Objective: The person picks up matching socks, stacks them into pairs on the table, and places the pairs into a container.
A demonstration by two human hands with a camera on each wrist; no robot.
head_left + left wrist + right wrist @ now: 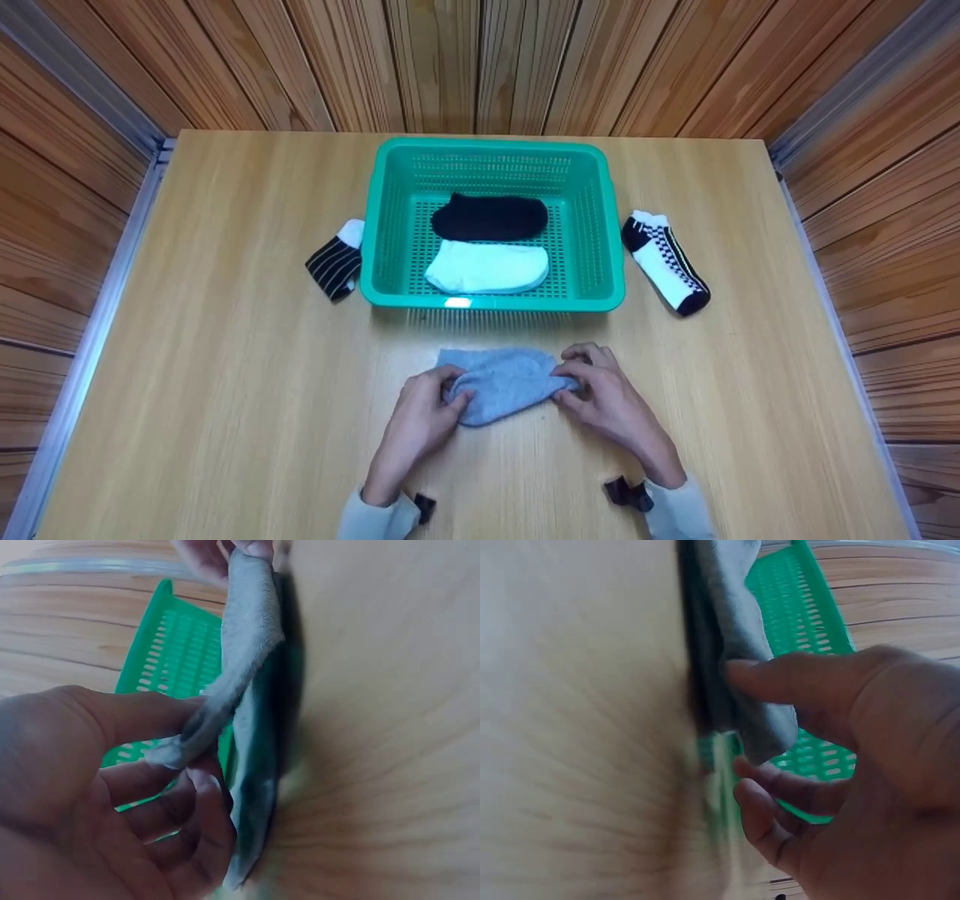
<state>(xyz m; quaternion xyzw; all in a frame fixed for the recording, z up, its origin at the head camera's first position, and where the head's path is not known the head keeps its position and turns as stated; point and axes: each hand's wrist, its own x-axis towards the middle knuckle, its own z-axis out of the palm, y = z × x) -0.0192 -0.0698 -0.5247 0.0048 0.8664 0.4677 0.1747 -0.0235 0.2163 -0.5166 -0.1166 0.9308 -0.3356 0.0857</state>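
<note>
A grey-blue sock (502, 382) lies on the table in front of the basket, partly lifted at its ends. My left hand (424, 412) pinches its left part between thumb and fingers; in the left wrist view a fold of the sock (251, 622) passes between the thumb and fingers of that hand (97, 772). My right hand (607, 397) pinches the right end. From the right wrist, the thumb of this hand (855, 727) presses on the sock's near side (739, 622), while the other fingers curl below.
Behind the sock stands a green plastic basket (491, 304) holding a folded black sock (491, 217) and a white sock (487, 268). A black striped sock (334, 262) touches or nearly touches its left side. To the right lies a black-and-white checkered sock (666, 262). Wooden walls enclose the table.
</note>
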